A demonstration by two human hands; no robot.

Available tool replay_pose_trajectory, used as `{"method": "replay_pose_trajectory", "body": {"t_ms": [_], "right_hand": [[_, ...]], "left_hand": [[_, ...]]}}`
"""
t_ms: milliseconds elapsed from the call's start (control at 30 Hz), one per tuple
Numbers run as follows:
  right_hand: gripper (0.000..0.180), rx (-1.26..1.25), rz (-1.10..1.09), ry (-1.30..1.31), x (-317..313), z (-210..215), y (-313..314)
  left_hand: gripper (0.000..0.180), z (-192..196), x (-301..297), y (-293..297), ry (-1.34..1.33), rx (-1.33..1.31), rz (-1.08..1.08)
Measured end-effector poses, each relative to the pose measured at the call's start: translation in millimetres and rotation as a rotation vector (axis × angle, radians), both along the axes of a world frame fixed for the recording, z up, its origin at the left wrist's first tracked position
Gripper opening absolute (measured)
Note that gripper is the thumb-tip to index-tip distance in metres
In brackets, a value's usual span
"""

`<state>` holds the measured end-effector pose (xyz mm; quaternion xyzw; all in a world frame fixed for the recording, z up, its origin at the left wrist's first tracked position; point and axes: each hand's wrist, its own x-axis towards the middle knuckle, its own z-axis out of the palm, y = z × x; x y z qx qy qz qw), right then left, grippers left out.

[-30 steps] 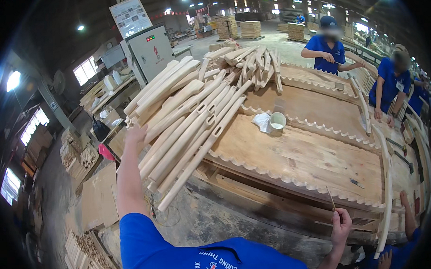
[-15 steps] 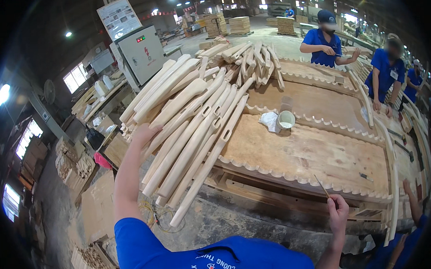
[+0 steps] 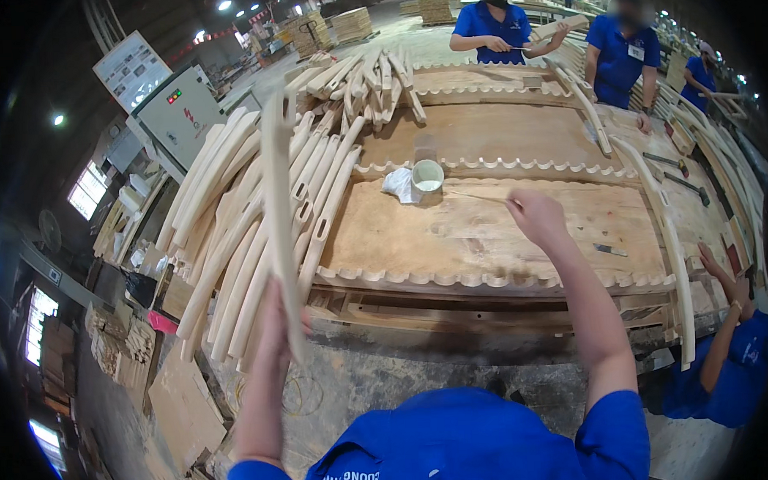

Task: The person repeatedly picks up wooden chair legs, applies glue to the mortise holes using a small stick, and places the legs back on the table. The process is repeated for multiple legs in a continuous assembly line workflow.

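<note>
Off desk (image 3: 520, 248)'s near-left corner, left hand (image 3: 275, 328) grip is wrapped round upright wooden rail (image 3: 278, 201), motion-blurred; right hand (image 3: 539, 218) grip pinches thin stick (image 3: 480, 197) above desk, tip toward white cup (image 3: 427, 177).

Matt wooden slats (image 3: 221, 261) (fairly smooth-looking)

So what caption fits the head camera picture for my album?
Left hand holding a wooden slat, right hand pointing a thin stick toward a white cup.
</note>
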<state>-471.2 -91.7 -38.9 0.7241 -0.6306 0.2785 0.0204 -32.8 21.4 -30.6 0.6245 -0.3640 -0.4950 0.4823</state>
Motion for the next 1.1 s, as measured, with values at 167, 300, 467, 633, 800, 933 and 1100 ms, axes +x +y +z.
{"method": "replay_pose_trajectory", "body": {"t_ms": [167,300,467,633,800,933,1100], "right_hand": [[0.013,0.064,0.041,0.340,41,28,-90],[0.017,0.192,0.052,0.473,82,39,-125],[0.018,0.172,0.064,0.602,96,16,-142],[0.018,0.210,0.025,0.624,91,3,-153],[0.017,0.143,-0.001,0.375,79,-21,-148],[0.017,0.235,-0.054,0.156,64,-47,-149],[0.018,0.210,-0.022,-0.212,58,-76,-138]], "left_hand": [[0.069,-116,-90,49,0.560,0.173,-0.154],[0.068,-162,-121,65,0.588,0.233,-0.263],[0.066,-182,-141,69,0.597,0.259,-0.272],[0.060,-197,-137,75,0.537,0.203,-0.336],[0.054,-215,-130,81,0.525,0.301,-0.351],[0.045,-222,-138,84,0.589,0.114,-0.432],[0.048,-214,-146,88,0.636,0.047,-0.408]]}}
